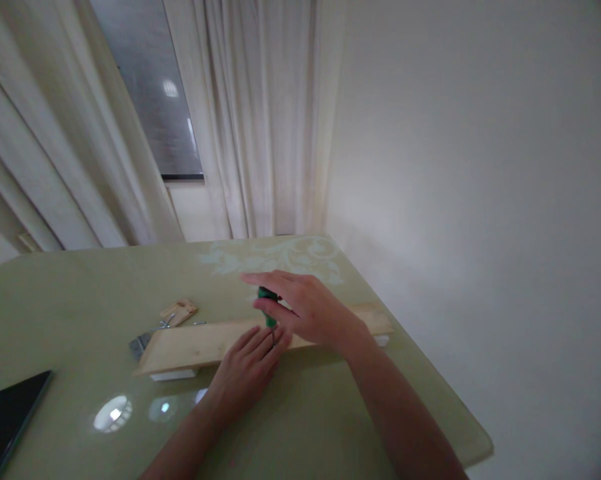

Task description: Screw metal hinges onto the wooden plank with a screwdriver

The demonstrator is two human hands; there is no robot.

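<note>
A long pale wooden board (195, 345) lies across the green glass-topped table (70, 300), raised on small white blocks. My right hand (305, 308) grips a green-handled screwdriver (267, 307) held upright, tip down on the board's middle. My left hand (245, 370) rests at the board's near edge, its fingers together around the screwdriver's metal shaft near the tip. The tip itself is hidden by my fingers.
A small wooden piece (179, 311) and some metal hardware (143, 343) lie just behind the board's left end. A dark phone or tablet (7, 417) sits at the table's near left. Curtains (240, 113) and a window are beyond; a wall stands on the right.
</note>
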